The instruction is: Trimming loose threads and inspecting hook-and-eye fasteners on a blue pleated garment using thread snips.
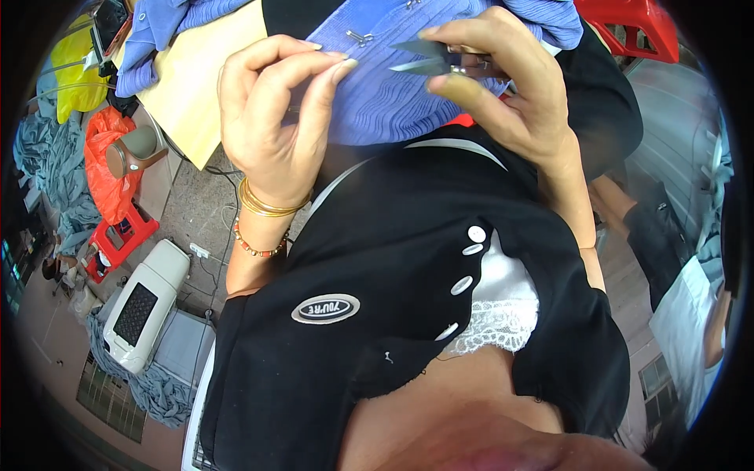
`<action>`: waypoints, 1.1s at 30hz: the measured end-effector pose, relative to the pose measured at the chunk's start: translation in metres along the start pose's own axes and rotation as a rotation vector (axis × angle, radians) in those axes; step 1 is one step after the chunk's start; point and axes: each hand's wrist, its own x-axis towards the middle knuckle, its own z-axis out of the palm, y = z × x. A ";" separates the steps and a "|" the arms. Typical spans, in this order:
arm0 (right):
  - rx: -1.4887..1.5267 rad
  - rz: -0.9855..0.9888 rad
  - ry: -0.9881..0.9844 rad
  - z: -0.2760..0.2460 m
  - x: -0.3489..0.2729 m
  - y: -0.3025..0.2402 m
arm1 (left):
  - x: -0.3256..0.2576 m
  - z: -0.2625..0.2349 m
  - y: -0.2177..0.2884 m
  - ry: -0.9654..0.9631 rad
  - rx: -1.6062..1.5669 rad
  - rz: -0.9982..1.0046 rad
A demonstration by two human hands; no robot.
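My right hand [522, 86] grips a pair of thread snips [424, 67], the blades spread apart and pointing left. A short gap away, my left hand [275, 118] is closed in a pinch, thumb against fingertips; whatever it pinches, if anything, is too small to make out. Under both hands a blue ribbed knit garment [377, 102] lies across my lap. A small metal piece [359, 38] rests on the knit between the hands, with another metal bit [412, 3] at the top edge.
A pale yellow board [200, 94] lies left of the garment. Further left are a red plastic bag [110, 169], a red stool [126, 243], a white machine [147, 306] and heaps of grey-blue cloth [51, 173]. Another red stool [648, 27] stands far right; a person's arm [613, 200] shows below.
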 end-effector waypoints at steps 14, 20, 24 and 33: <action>-0.289 -0.153 0.089 0.012 0.007 -0.001 | -0.015 -0.017 0.003 -0.069 -0.247 -0.041; -0.195 -0.201 0.056 0.017 0.000 0.009 | -0.021 -0.010 -0.005 0.093 -0.607 -0.286; -0.228 -0.196 0.013 0.017 0.008 -0.005 | -0.018 -0.010 -0.011 0.081 -0.775 -0.407; -0.429 -0.199 -0.027 0.020 0.016 -0.020 | -0.010 -0.012 -0.007 0.084 -0.867 -0.454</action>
